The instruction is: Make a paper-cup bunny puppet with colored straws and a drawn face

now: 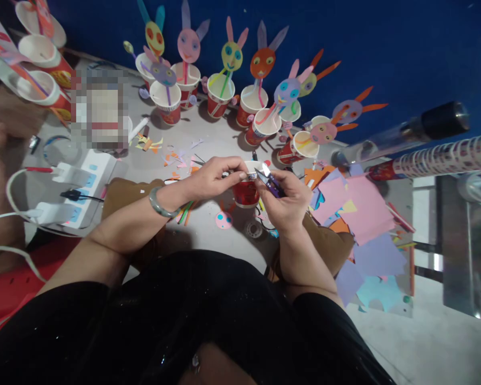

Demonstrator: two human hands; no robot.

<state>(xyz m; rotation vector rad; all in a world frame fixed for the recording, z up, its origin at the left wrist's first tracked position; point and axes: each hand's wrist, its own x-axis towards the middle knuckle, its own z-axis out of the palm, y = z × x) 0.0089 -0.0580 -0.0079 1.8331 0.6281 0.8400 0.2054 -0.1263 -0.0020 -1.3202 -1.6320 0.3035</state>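
A red paper cup (246, 195) with a white rim stands upright in front of me. My left hand (218, 179), with a bangle at its wrist, pinches the cup's rim between thumb and fingers. In my right hand (286, 200) is a pair of purple thread snips (270, 182), their blades pointing at the rim near my left thumb. Whether the blades touch the cup I cannot tell. Just below the cup lie a pink paper disc with blue dots (224, 220) and a roll of tape (253, 229).
Several red cups with paper rabbit heads (220, 91) line the blue wall (344, 43). Coloured paper sheets (369, 203) pile at the right, beside stacked cups (444, 155). A white power strip (88, 184) with cables lies left. Paper scraps (176, 158) litter the table.
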